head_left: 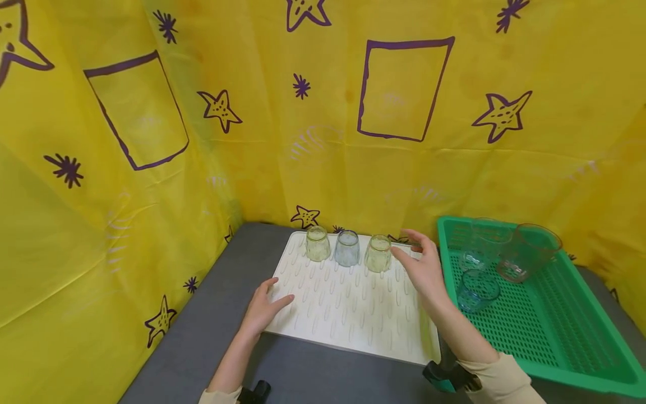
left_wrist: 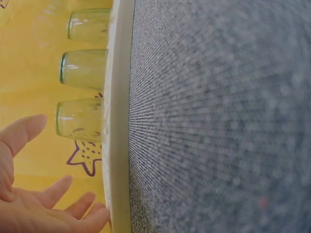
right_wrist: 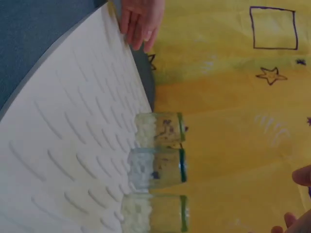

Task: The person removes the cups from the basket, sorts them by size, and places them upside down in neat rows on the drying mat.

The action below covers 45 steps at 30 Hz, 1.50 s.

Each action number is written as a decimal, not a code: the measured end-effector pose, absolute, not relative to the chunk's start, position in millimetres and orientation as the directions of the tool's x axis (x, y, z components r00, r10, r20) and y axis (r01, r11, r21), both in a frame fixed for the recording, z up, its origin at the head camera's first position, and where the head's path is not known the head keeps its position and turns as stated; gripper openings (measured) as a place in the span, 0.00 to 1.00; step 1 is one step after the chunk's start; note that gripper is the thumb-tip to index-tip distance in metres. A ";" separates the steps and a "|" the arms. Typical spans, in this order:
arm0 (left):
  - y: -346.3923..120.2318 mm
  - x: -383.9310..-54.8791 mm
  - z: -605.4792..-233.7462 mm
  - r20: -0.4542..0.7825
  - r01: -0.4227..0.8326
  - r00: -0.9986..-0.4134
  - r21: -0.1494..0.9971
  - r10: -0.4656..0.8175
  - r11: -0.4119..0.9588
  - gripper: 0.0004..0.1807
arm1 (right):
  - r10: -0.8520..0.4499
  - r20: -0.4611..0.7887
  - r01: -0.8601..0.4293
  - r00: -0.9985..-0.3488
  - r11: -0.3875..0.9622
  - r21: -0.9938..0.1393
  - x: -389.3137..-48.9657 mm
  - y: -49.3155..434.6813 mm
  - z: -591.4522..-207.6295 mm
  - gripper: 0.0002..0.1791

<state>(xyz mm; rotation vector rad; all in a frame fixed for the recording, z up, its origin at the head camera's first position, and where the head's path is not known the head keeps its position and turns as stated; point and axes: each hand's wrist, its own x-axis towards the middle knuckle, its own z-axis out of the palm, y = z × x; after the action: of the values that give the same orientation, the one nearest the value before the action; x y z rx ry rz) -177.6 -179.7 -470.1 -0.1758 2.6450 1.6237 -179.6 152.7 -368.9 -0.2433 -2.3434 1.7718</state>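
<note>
Three small tumblers stand in a row along the far edge of a white ridged board (head_left: 348, 320), narrower ends up. The left one is a yellow-green tumbler (head_left: 317, 247), the middle a bluish tumbler (head_left: 347, 250), the right another yellow-green tumbler (head_left: 378, 256). My right hand (head_left: 425, 274) is just right of that last tumbler, thumb and fingers spread. In the right wrist view its fingertips (right_wrist: 302, 175) show at the right edge, apart from the glass. At the board's left edge is my left hand (head_left: 263, 307), fingers apart and holding nothing.
A green plastic basket (head_left: 600, 314) stands on the right. Inside are a blue glass (head_left: 475, 294), a large pinkish glass (head_left: 527, 252) and a clear glass (head_left: 479, 244). Yellow patterned cloth (head_left: 262, 168) walls off the back and left of the grey tabletop (head_left: 202, 320).
</note>
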 end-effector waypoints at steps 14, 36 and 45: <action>-172.5 -176.4 -467.1 -0.020 -0.027 -0.999 0.979 -0.039 0.202 0.26 | 0.167 0.063 0.044 -0.984 0.569 -0.821 -137.5 265.7 -367.9 0.41; -123.3 -158.4 -460.5 -0.040 -0.038 -0.977 0.999 0.209 0.011 0.25 | 0.002 -0.167 0.100 -0.986 0.807 -0.582 -151.3 317.9 -388.2 0.54; -107.6 -156.7 -461.0 -0.036 -0.026 -0.935 0.999 0.354 0.032 0.29 | -0.007 -0.187 0.104 -0.982 0.812 -0.574 -150.5 325.2 -395.3 0.53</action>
<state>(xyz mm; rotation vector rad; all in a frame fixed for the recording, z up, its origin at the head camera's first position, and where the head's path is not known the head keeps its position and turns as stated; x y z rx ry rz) -156.7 -107.6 -461.0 0.3358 2.0381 1.9837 -150.5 325.2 -395.3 -0.0850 -3.1615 1.0190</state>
